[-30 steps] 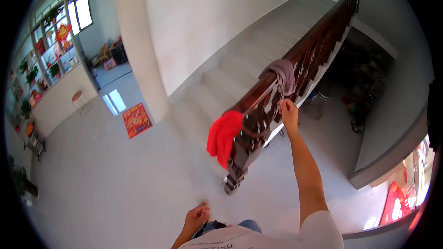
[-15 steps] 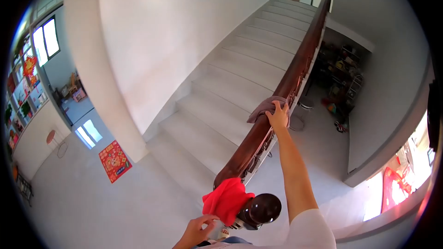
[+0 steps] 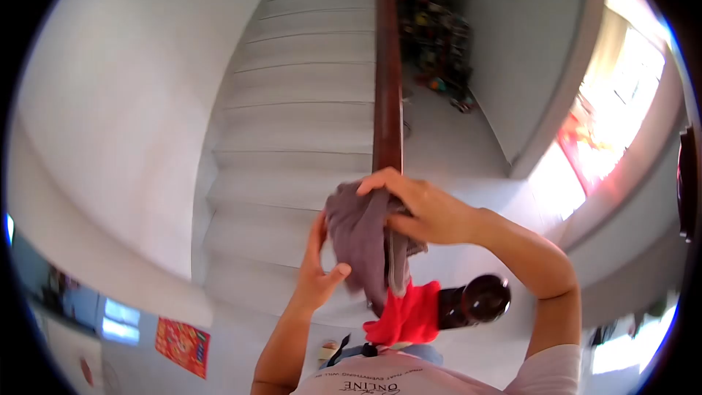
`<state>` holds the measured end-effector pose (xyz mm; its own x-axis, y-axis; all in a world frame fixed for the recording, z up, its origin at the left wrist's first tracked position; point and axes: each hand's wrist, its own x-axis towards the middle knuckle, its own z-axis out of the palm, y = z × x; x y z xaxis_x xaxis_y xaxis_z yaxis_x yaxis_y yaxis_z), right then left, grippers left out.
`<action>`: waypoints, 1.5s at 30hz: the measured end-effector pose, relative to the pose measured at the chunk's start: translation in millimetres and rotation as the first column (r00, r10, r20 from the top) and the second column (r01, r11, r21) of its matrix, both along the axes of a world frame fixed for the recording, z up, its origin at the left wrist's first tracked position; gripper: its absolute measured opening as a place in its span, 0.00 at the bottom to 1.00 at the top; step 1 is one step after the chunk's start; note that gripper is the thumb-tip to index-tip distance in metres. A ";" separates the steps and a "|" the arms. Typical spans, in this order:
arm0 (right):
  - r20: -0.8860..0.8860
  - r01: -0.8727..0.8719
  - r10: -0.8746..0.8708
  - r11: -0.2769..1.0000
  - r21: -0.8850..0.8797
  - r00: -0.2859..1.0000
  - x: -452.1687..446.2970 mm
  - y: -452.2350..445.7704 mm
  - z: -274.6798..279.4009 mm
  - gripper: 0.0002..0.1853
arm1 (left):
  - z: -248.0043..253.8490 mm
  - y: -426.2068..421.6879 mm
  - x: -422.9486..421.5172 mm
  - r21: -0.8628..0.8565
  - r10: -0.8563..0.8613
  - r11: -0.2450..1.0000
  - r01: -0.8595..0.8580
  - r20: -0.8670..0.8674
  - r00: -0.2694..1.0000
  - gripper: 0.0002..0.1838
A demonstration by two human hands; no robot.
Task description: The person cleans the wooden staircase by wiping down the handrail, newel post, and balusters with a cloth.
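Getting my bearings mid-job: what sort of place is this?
Probably the inside of a home: a staircase climbs beside a dark wooden handrail, with a red patterned floor mat and, beyond the handrail, clutter.

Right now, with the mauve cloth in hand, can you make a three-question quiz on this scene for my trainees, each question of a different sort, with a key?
1. What does the right hand hold?
A. a broom
B. a mauve cloth
C. a bottle

2. True or false: in this view, the red cloth is next to the dark, round newel cap.

3. Fill in: in this view, the stairs lie to the ____ of the wooden handrail.

Key: 1. B; 2. True; 3. left.
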<state>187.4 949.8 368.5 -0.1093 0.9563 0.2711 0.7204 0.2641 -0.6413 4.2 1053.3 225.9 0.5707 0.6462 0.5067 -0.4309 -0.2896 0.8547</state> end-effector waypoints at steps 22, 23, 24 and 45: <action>-0.158 0.959 -0.962 0.188 0.213 0.224 -171.0 -121.6 -229.3 0.16 | -74.9 7.5 -181.7 -0.484 -0.653 0.740 0.468 -0.350 0.672 0.23; -0.137 0.969 -0.985 0.070 0.237 0.105 -164.8 -125.4 -246.9 0.19 | -73.4 5.9 -181.8 -0.560 -0.746 0.628 0.540 -0.236 0.623 0.23; -0.116 0.964 -0.993 -0.047 0.260 -0.018 -165.0 -129.1 -257.8 0.21 | -73.4 1.9 -181.3 -0.621 -0.819 0.500 0.603 -0.113 0.563 0.24; 0.064 0.994 -0.995 0.073 -0.081 0.079 -148.8 -107.9 -233.0 0.33 | -45.6 17.6 -160.2 -0.378 -0.909 0.395 0.837 -0.294 0.296 0.25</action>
<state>38.6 841.9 135.5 0.9625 0.1979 0.1854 0.2707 -0.7423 -0.6129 -156.0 1070.8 180.3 0.9430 -0.3313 0.0324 0.0233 0.1627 0.9864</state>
